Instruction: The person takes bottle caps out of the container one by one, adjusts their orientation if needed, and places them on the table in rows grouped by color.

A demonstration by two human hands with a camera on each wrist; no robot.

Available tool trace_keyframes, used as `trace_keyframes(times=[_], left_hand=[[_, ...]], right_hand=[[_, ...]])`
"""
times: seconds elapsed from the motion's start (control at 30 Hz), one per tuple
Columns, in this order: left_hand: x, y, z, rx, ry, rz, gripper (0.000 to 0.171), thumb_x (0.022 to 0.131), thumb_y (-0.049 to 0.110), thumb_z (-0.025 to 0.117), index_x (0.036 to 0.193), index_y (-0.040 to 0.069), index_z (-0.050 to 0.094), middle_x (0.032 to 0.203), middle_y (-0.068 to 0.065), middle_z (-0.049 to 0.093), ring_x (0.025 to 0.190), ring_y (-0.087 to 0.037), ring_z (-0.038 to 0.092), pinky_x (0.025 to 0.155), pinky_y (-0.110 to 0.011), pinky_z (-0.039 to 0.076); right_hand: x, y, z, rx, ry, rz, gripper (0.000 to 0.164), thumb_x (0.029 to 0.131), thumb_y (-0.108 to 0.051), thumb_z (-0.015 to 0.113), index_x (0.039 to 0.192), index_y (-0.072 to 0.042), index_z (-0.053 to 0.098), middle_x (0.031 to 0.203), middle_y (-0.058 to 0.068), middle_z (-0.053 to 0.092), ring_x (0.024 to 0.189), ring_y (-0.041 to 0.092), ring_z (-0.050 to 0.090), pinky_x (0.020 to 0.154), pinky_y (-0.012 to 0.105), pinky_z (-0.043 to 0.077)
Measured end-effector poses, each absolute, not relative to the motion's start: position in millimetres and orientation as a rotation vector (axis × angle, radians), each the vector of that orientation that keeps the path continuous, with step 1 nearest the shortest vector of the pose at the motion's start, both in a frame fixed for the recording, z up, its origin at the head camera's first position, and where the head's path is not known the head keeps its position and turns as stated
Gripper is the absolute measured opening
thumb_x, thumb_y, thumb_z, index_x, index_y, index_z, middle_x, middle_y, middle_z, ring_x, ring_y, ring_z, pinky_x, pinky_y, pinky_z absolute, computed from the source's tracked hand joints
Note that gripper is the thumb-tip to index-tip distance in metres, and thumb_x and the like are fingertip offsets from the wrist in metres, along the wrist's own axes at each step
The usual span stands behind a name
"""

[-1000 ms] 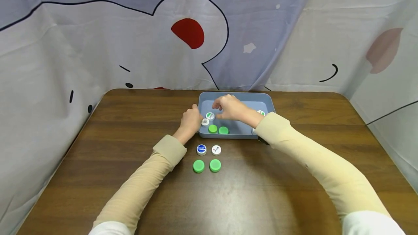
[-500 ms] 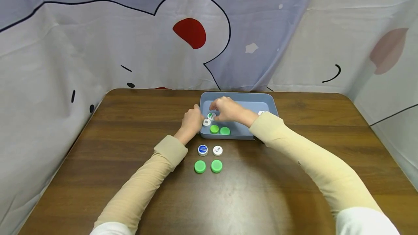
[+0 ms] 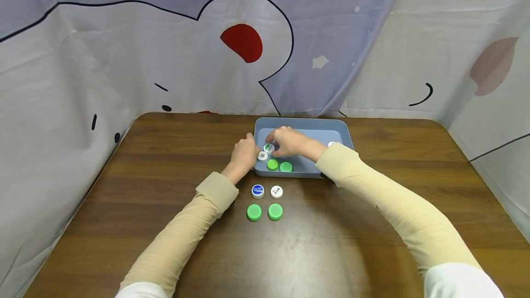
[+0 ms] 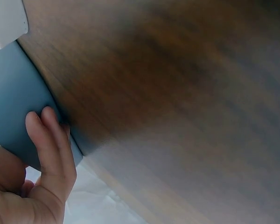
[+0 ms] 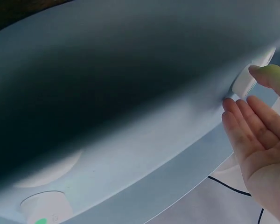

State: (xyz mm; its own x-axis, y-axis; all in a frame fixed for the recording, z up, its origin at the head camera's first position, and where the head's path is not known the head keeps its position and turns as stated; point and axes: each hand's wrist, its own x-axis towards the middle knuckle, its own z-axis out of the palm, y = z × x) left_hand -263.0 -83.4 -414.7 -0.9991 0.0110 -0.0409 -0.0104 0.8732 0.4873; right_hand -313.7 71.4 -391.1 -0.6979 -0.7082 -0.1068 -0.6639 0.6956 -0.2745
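My left hand (image 3: 244, 153) grips the left wall of a blue-grey tray (image 3: 304, 174), its fingers (image 4: 49, 140) against the outside. My right hand (image 3: 290, 142) reaches into the tray's left part. Its thumb and fingers are spread around a white bottle cap (image 3: 269, 148) with a green mark; in the right wrist view the thumb overlaps this white cap (image 5: 244, 83). Close beside it, a white cap with a square code (image 3: 262, 156) lies by the left wall. A light green cap (image 3: 272, 164) and a darker green cap (image 3: 285, 167) lie near the front wall.
On the wooden table (image 3: 165, 187) before the tray, a blue-and-white cap (image 3: 257, 191) and a white cap (image 3: 276, 191) stand behind two green caps (image 3: 254, 212). Another white cap (image 3: 331, 144) is near the right sleeve. A patterned curtain (image 3: 165, 59) hangs behind.
My right hand has shifted left and lowered over the white cap with the green mark. The left hand keeps its grip on the tray wall. The camera view has shifted slightly.
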Motion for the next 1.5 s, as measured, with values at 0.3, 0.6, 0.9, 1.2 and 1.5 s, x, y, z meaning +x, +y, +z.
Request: trace_keyframes(times=[0.3,0.6,0.9,1.2,1.5], left_hand=[[-263.3,-83.4,-415.8,0.004,3.006,0.773,0.028,0.097,0.013,0.051,0.118,-0.005,0.048,0.096,-0.024,0.066,0.089,-0.037,0.067,0.072,-0.041,0.056],[-263.3,-84.2,-415.6,0.001,3.001,0.786,0.028,0.095,0.011,0.051,0.118,-0.005,0.048,0.095,-0.024,0.066,0.088,-0.036,0.067,0.073,-0.042,0.055],[-263.6,-83.5,-415.2,0.002,3.005,0.766,0.034,0.095,0.011,0.05,0.125,-0.007,0.046,0.099,-0.025,0.066,0.093,-0.036,0.067,0.075,-0.045,0.055],[-263.4,-83.3,-414.4,0.006,3.005,0.763,0.029,0.095,0.01,0.049,0.119,-0.006,0.047,0.095,-0.024,0.065,0.09,-0.036,0.067,0.074,-0.044,0.055],[-263.1,-83.2,-414.9,0.008,3.01,0.761,0.032,0.094,0.009,0.049,0.122,-0.007,0.047,0.095,-0.024,0.065,0.089,-0.036,0.067,0.074,-0.044,0.055]], right_hand=[[-313.0,70.6,-393.9,-1.162,2.716,-0.293,0.036,0.079,-0.013,0.073,0.113,-0.002,0.069,0.11,0.01,0.071,0.096,0.022,0.068,0.085,0.034,0.053],[-314.9,69.5,-398.7,-1.17,2.748,-0.292,0.03,0.077,-0.014,0.074,0.106,-0.005,0.072,0.095,0.007,0.073,0.086,0.02,0.067,0.079,0.034,0.053],[-312.0,67.1,-396.9,-1.17,2.756,-0.272,0.03,0.077,-0.016,0.075,0.104,-0.005,0.072,0.094,0.007,0.073,0.085,0.02,0.067,0.08,0.035,0.053],[-309.5,65.0,-396.3,-1.193,2.759,-0.264,0.029,0.077,-0.014,0.074,0.105,-0.004,0.072,0.097,0.007,0.073,0.085,0.02,0.067,0.08,0.036,0.053],[-308.4,63.3,-397.3,-1.134,2.777,-0.268,0.031,0.075,-0.016,0.076,0.104,-0.004,0.072,0.1,0.007,0.073,0.09,0.022,0.067,0.083,0.035,0.053]])
